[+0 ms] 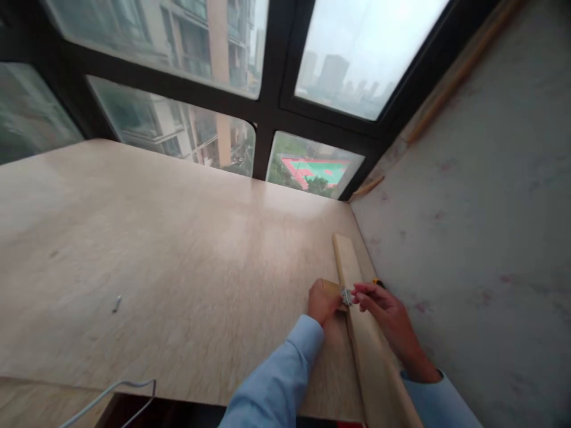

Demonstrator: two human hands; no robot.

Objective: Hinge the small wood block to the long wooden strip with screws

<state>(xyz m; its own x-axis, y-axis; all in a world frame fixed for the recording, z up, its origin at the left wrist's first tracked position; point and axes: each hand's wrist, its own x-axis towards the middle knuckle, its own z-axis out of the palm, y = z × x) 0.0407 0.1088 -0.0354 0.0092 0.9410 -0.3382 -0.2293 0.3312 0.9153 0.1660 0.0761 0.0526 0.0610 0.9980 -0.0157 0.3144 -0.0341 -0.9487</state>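
Note:
A long pale wooden board (368, 351) lies along the right side of the stone-look sill. My left hand (320, 303) is closed on a small wooden block (331, 288) and presses it against the board's left edge. A small silver metal hinge (347, 296) sits where block and board meet, by my left fingertips. Just right of the hinge, my right hand (387, 312) hovers over the board with thumb and fingers pinched together. Whatever is in that pinch is too small to make out. Behind the right hand shows part of a yellow and black object (378, 283).
The broad sill (187, 249) runs up to dark-framed windows (263, 119). A patterned wall (473, 226) stands close on the right. A small metallic piece (116, 304) lies on the left of the sill. A white cable (111, 387) loops over the front edge.

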